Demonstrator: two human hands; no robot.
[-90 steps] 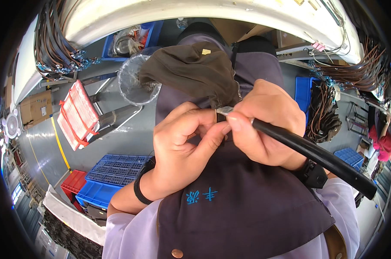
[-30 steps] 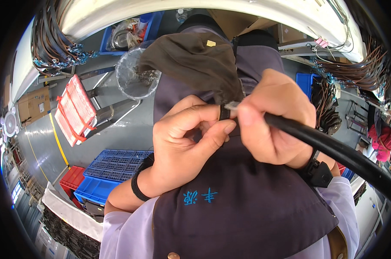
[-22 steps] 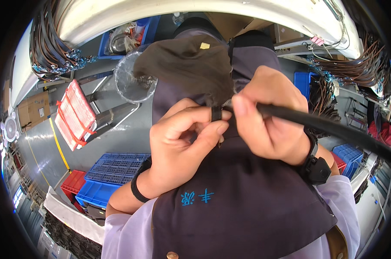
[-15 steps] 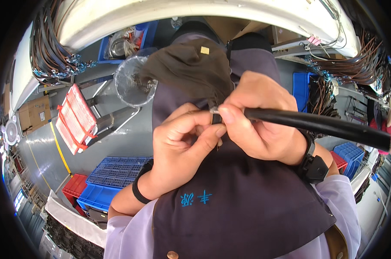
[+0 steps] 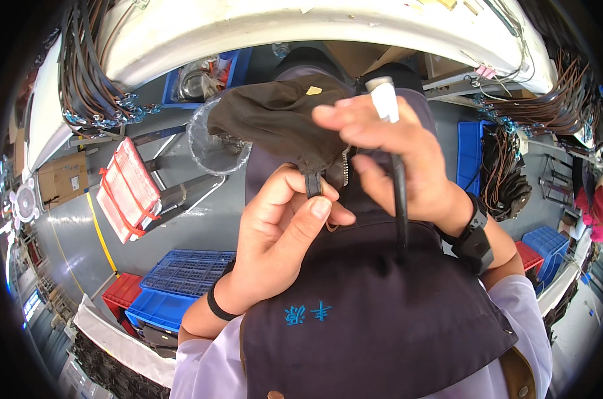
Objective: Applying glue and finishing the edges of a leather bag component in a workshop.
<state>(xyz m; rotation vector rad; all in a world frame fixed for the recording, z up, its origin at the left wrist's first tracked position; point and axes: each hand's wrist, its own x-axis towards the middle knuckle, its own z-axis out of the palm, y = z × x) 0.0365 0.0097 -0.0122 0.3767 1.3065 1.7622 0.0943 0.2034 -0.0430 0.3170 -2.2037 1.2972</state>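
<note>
My left hand point(image 5: 278, 229) pinches a short dark strap point(image 5: 314, 185) between thumb and fingers. That strap comes off the lower edge of a dark brown cloth bag point(image 5: 275, 120), which lies over my lap and has a small yellow tag and a piece of metal zip at its edge. To the right, a bit apart from the strap, my right hand point(image 5: 408, 156) holds a long black rod point(image 5: 400, 206) with a white-wrapped end. The rod runs through the hand nearly upright, white end away from me. The right fingers are partly spread and slightly blurred.
A white worktable point(image 5: 261, 40) curves across the far side, with bundles of straps point(image 5: 92, 73) hanging off it. A clear plastic-lined bin point(image 5: 211, 143) stands left of my lap. Red-tied sheets point(image 5: 130, 189) and blue crates point(image 5: 181, 279) are farther left. A blue bin point(image 5: 471, 153) stands at the right.
My right hand has drawn the rod away from the strap and turned it from sideways to nearly upright. My left hand has shifted slightly left, still pinching the strap.
</note>
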